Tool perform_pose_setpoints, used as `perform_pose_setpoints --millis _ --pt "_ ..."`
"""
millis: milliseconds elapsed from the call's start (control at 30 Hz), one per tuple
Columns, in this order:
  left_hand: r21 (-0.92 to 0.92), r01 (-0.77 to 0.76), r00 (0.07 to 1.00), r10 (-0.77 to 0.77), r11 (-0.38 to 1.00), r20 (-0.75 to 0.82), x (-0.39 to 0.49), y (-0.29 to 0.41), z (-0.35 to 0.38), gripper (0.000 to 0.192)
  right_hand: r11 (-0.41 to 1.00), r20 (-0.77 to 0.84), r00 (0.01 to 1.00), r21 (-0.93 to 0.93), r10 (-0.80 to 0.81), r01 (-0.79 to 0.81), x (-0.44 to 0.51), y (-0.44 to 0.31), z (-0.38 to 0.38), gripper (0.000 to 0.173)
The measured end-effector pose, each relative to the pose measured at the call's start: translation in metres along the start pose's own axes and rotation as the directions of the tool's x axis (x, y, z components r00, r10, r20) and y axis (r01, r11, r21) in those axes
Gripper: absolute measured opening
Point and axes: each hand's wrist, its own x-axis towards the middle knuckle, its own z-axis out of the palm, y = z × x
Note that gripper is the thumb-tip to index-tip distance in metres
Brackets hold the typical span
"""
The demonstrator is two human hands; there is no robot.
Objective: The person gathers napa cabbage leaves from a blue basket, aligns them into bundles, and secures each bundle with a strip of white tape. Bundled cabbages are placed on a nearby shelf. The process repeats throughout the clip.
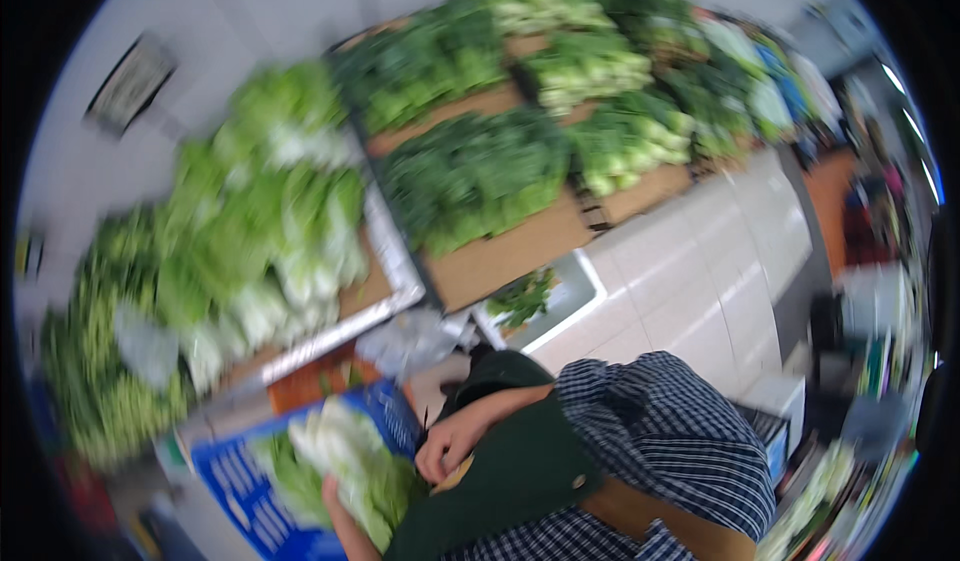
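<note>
Leafy green heads with white stems, likely Chinese cabbage or lettuce, lie in and over a blue plastic crate at the lower left. My left hand is against their leaves, its fingers partly hidden. My right hand has bent fingers at the front of my dark green apron, beside a small tan patch. A thin dark thing shows near its knuckles. Whether either hand grips something is unclear.
Stacked romaine-like heads and bunched dark greens fill a sloping display. Below stand a white tub with green trimmings, clear plastic bags and an orange crate. Tiled floor lies to the right.
</note>
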Motion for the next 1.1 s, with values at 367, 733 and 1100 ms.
perform_pose_setpoints --millis 367,733,1100 --pt "0.293 -0.063 0.985 0.013 0.954 0.171 0.042 0.054 0.025 0.097 0.137 -0.621 0.329 -0.581 -0.712 -0.802 -0.127 -0.026 -0.177 0.012" --pt "0.755 -0.600 0.800 0.165 0.265 0.577 0.003 0.169 0.087 0.085 0.951 -0.548 0.802 0.302 0.237 -0.075 -0.046 -0.065 -0.056 0.064" --pt "0.570 -0.515 0.549 0.263 -0.640 0.793 -0.024 0.171 0.127 0.071 0.787 -0.367 0.855 0.612 0.366 -0.074 0.025 -0.075 -0.033 0.070"
